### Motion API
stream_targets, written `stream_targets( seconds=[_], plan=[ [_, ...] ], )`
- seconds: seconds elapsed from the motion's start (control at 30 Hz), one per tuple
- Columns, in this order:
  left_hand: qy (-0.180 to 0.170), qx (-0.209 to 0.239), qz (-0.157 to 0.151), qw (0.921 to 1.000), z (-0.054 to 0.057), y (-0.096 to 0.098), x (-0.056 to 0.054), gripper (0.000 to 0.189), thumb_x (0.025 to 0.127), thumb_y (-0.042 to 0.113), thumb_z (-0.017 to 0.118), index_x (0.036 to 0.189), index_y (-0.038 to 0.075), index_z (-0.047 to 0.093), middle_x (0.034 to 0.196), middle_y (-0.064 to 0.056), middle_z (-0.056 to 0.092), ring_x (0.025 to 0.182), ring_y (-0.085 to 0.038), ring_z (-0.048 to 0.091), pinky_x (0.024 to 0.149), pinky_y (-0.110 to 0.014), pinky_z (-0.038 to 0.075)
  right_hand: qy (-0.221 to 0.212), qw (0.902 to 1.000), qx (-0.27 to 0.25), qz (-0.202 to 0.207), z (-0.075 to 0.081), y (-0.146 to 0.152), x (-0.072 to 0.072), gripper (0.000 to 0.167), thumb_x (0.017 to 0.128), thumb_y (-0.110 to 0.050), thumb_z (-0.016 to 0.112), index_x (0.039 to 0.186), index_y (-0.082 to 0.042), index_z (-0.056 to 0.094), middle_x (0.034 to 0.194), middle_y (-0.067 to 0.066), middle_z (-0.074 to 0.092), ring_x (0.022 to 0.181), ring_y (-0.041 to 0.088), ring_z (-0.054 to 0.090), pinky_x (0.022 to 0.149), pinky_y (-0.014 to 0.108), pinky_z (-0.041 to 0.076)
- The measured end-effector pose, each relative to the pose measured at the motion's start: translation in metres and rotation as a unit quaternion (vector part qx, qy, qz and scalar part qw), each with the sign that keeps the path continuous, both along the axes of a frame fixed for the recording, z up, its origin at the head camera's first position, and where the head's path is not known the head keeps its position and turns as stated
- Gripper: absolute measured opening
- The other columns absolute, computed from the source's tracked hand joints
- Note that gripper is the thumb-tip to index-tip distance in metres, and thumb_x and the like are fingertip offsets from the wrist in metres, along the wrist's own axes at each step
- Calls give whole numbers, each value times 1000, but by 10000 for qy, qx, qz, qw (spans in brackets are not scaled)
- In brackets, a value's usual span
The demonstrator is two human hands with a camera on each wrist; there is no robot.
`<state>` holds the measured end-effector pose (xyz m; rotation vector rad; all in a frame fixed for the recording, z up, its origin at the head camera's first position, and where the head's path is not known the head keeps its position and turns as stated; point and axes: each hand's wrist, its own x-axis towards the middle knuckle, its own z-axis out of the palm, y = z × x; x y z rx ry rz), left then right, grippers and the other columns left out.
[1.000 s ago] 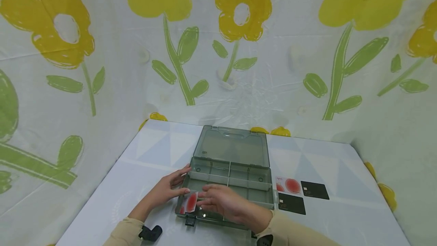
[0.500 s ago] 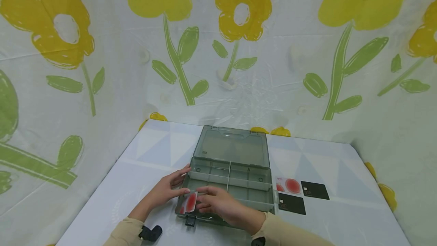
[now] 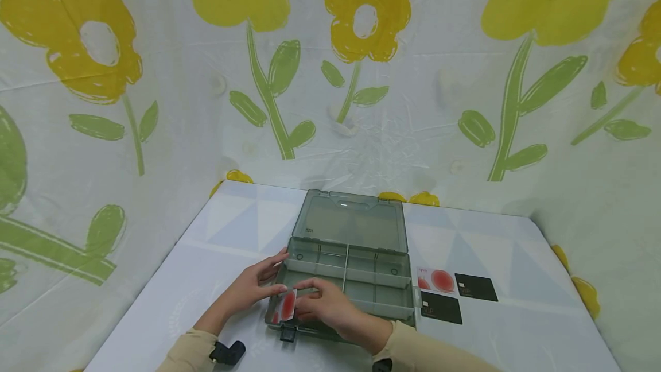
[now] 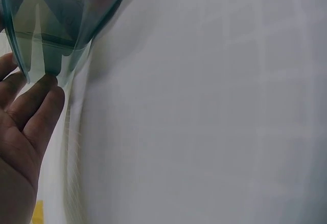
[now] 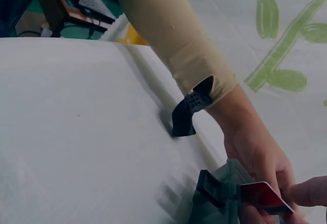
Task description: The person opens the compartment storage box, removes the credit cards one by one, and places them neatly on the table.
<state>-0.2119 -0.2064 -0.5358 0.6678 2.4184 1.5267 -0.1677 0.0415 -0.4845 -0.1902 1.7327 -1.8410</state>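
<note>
Low in the middle of the head view, a smoky-green plastic organizer box [image 3: 356,291] lies with its lid [image 3: 353,220] folded back. In its front-left compartment a white card with a red round print [image 3: 288,306] stands tilted. My right hand [image 3: 333,309] reaches in from the right, bent fingers pinching the card's right edge; the right wrist view shows the card [image 5: 265,196] beside a fingertip [image 5: 312,191]. My left hand [image 3: 253,286] lies at the box's left side, thumb over the rim. Its fingers extend to the clear wall [image 4: 61,50] in the left wrist view.
Right of the box lie a red-and-white card [image 3: 436,280] and two black cards [image 3: 476,287], [image 3: 441,307]. Dividers [image 3: 345,271] split the box into compartments. A latch [image 3: 288,334] juts from its front. A flower-printed curtain [image 3: 361,148] stands round the table.
My right hand has moved left and its fingers have closed in on the card's edge. The card has tilted slightly leftward. My left hand and the box have stayed in place.
</note>
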Motion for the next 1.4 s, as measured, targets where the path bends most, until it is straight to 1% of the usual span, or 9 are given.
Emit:
stream_targets(
  seconds=[0.1,0.4,0.57,0.8,0.93,1.03,1.13,1.23,1.4],
  plan=[
    [8,-14,-5,10000,0,0,0,76,94,25,75,157,5,38,167,-14,24,141,-42,42,113,-49,43,32,10000,44,-39,-1,-2,0,36,97,-5,68,131,4,61,107,18,73,93,29,73,82,42,65],
    [125,13,-28,9999,0,0,0,75,94,24,75,156,3,38,166,-16,24,141,-43,43,113,-51,42,119,9999,22,-84,-6,-6,-2,34,95,-5,70,127,1,63,104,18,74,91,29,74,80,44,65],
    [109,-11,-12,9999,-1,0,0,75,94,24,75,157,4,38,166,-15,24,141,-43,43,113,-51,42,109,9997,74,-190,-8,-9,-2,31,94,-2,70,124,2,63,101,19,74,88,29,74,77,43,66],
    [59,-69,38,10000,0,1,0,76,94,25,75,157,5,38,167,-14,24,141,-42,44,113,-51,43,102,9996,164,-229,-7,-9,-1,29,94,2,68,122,2,63,99,17,74,85,28,74,73,41,66],
    [45,-45,23,10000,-1,1,0,76,94,25,75,157,5,38,167,-14,24,141,-42,43,113,-50,43,168,9992,232,-272,-6,-8,-1,30,93,3,68,123,3,63,98,16,74,80,25,73,70,40,67],
    [34,-40,28,10000,-1,1,0,76,94,25,75,157,5,38,167,-14,24,141,-42,43,113,-50,43,220,9989,279,-315,-3,-6,0,32,92,5,67,124,5,63,96,15,74,75,22,71,67,38,66],
    [14,-48,46,10000,-1,1,0,77,94,25,76,157,5,38,167,-14,24,141,-42,43,113,-50,43,239,9988,310,-308,1,-3,1,32,92,6,67,124,6,64,94,15,73,72,19,70,66,36,66],
    [-10,-44,49,10000,-1,1,0,76,94,25,76,157,6,38,167,-13,24,141,-43,43,113,-51,42,274,9987,327,-290,1,0,2,32,92,7,67,124,5,66,92,14,72,73,18,69,65,36,66],
    [-8,-38,42,10000,-1,1,0,76,93,25,76,157,6,38,166,-13,25,140,-43,44,113,-52,42,396,9984,331,-250,-2,7,1,31,92,7,68,122,4,67,91,12,71,75,18,68,64,34,66]
  ],
)
